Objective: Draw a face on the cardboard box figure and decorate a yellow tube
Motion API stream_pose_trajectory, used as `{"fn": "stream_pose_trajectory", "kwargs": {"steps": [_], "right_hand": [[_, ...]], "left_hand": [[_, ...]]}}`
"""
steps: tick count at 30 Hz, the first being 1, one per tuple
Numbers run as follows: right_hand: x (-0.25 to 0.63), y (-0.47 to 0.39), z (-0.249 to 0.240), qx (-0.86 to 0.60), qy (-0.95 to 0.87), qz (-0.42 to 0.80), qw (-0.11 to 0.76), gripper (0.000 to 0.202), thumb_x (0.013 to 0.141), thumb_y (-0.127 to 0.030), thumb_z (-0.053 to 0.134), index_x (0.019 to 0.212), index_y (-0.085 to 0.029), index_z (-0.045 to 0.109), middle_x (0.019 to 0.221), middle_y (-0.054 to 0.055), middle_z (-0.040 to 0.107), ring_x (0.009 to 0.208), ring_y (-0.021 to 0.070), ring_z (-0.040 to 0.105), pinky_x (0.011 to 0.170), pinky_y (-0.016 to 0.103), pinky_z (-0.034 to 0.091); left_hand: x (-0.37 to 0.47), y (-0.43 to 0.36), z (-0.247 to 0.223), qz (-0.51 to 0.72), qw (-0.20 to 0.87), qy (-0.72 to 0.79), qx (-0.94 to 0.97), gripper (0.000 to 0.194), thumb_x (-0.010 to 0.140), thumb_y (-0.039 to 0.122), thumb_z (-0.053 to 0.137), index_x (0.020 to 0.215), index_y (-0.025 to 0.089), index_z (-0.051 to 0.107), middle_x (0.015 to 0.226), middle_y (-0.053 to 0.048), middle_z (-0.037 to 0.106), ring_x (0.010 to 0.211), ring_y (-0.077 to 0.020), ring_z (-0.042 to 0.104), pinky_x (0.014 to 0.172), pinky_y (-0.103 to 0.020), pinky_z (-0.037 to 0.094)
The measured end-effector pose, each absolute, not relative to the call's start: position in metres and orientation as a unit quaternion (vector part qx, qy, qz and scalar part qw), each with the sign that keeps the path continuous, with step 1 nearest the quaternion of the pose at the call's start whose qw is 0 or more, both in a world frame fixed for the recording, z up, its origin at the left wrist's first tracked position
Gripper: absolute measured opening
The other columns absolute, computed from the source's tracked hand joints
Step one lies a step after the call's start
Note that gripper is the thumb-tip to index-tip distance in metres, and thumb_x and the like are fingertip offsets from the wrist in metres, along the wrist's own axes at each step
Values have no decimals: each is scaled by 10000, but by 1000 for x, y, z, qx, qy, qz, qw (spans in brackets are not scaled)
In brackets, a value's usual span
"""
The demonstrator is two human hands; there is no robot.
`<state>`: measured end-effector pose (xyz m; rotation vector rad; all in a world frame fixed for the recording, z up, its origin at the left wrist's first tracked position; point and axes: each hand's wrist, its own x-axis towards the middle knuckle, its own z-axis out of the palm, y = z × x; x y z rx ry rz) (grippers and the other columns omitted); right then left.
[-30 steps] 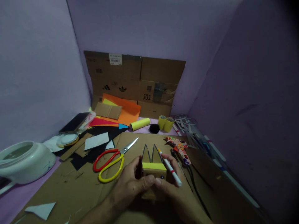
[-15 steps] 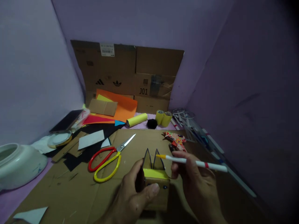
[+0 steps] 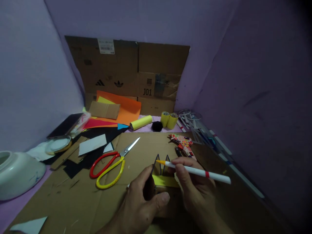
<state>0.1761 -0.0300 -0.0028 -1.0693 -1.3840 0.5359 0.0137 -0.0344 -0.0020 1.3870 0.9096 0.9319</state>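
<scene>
My left hand [image 3: 143, 198] is wrapped round the left side of a small cardboard box figure [image 3: 168, 201] with a yellow top strip [image 3: 166, 181] and two pointed ears edged in dark blue. Its lower front is in shadow and partly behind my thumb. In my right hand [image 3: 195, 182] is a white felt-tip pen [image 3: 209, 175] with a red band and an orange-yellow tip. That tip lies at the left ear, though I cannot tell whether it touches. Beyond my left hand lie scissors [image 3: 122, 157] with one red and one yellow handle, blades spread.
A floral glue gun [image 3: 182, 143] lies beyond my right hand. Yellow rolls [image 3: 141, 122] and a black pompom [image 3: 157, 126] sit at the back. Paper and cardboard scraps [image 3: 92, 145] and a white ceramic bowl [image 3: 21, 175] are left. Several pens [image 3: 246, 183] line the right wall.
The pen tip has moved left from the right ear to the left ear, with my right hand shifting left. The box has shifted slightly right, and the camera view has moved a little.
</scene>
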Motion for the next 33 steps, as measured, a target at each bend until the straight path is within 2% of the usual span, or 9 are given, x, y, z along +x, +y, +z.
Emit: {"fn": "stream_pose_trajectory", "kwargs": {"steps": [5,13,19,26,33], "right_hand": [[176,-30,-4,-442,-645,123,611,108,922,-199,554,945,-265,637,758,-22,660,637,107,638,568,172,516],[170,-26,-2,-426,-665,50,611,142,911,-120,501,931,-229,590,742,-15,636,625,104,629,561,173,524],[174,-26,-10,-432,-675,65,595,121,918,-143,518,955,-231,591,756,4,633,660,137,634,572,220,534],[176,-24,-13,-424,-689,54,585,145,913,-132,521,990,-234,588,813,25,649,720,158,641,621,263,540],[176,-23,-12,-423,-690,61,584,132,903,-140,538,971,-235,600,795,23,667,705,165,655,608,272,539]], "left_hand": [[15,-35,-2,408,593,382,579,528,824,339,688,1316,267,511,1266,-10,643,1090,-232,619,972,-314,478],[17,-35,13,389,578,395,599,455,820,274,662,1262,245,559,1240,-28,659,1081,-241,627,960,-321,489],[16,-35,8,385,563,415,602,473,811,269,672,1266,219,553,1180,-41,674,1022,-248,639,944,-344,499],[18,-35,3,414,570,390,594,487,824,269,669,1291,264,531,1257,-22,643,1106,-243,609,983,-336,478],[18,-34,7,394,572,398,599,497,813,262,660,1294,237,537,1242,-39,659,1106,-268,620,961,-346,493]]}}
